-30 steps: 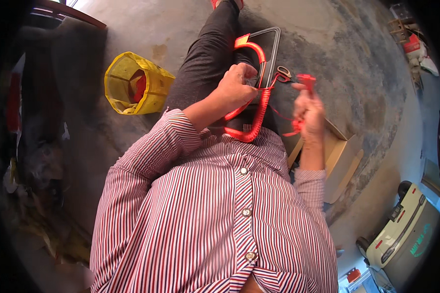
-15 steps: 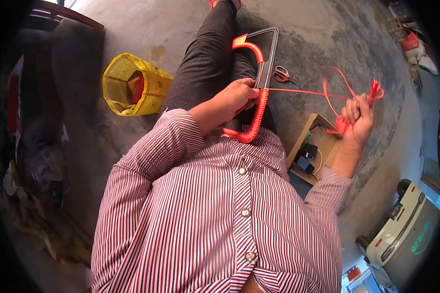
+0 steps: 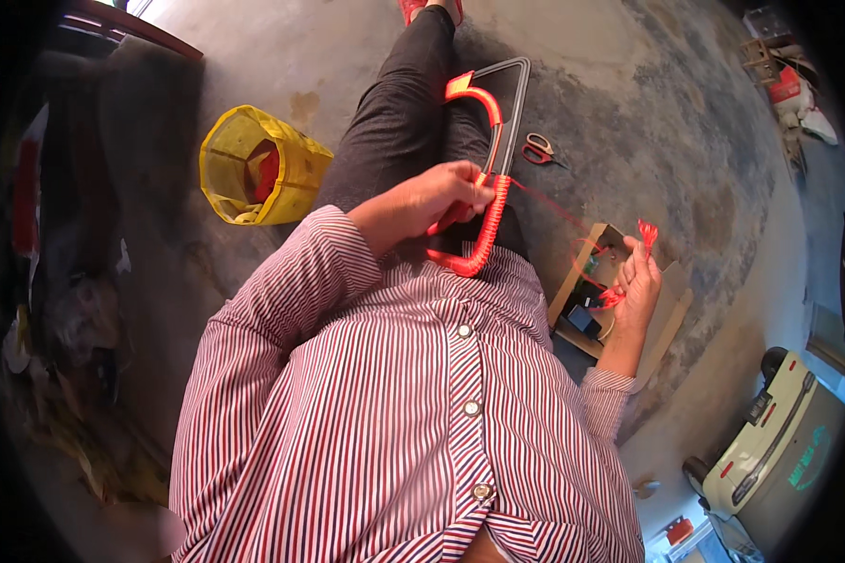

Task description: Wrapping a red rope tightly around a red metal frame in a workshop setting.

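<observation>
A grey triangular wire frame point(image 3: 514, 105) rests across my lap, its lower part wrapped in red plastic cord point(image 3: 483, 239). My left hand point(image 3: 437, 199) grips the frame where the wrapping ends. From there a single red strand point(image 3: 559, 208) runs taut to my right hand point(image 3: 637, 280), which is closed around a bunch of the loose cord out to the right, above a cardboard box. My striped shirt fills the lower middle of the view.
Red-handled scissors point(image 3: 538, 148) lie on the concrete floor right of the frame. An open cardboard box point(image 3: 591, 246) sits under my right hand. A yellow mesh basket point(image 3: 258, 176) stands at the left. A white toy car point(image 3: 779, 441) is at the lower right.
My right hand drew the cord out to the right, away from the frame, then dropped lower over the cardboard box. My left hand stayed on the frame.
</observation>
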A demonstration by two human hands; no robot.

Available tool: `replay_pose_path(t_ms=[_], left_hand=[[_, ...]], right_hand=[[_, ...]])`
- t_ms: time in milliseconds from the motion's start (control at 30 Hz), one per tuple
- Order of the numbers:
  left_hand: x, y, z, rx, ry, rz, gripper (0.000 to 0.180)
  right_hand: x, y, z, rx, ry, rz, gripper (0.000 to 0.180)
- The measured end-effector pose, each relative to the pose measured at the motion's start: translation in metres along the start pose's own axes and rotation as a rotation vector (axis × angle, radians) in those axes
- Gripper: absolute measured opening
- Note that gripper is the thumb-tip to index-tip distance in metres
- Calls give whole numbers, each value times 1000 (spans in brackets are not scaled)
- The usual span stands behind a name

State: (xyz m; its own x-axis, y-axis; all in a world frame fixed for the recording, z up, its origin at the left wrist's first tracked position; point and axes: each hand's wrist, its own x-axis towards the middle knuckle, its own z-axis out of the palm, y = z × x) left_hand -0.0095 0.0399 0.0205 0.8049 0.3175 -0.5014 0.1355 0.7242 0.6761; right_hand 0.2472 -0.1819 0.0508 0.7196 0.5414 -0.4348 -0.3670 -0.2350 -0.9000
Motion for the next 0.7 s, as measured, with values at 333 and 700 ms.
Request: replay_pose_path(t_ms=[333, 700], left_hand=[[-6, -2, 15, 254, 26, 74, 18], [29, 45, 78, 782, 87, 206, 31]], right_hand=[[-13, 19, 64, 189, -277, 63, 20], [-23, -5, 41, 296, -329, 46, 21]])
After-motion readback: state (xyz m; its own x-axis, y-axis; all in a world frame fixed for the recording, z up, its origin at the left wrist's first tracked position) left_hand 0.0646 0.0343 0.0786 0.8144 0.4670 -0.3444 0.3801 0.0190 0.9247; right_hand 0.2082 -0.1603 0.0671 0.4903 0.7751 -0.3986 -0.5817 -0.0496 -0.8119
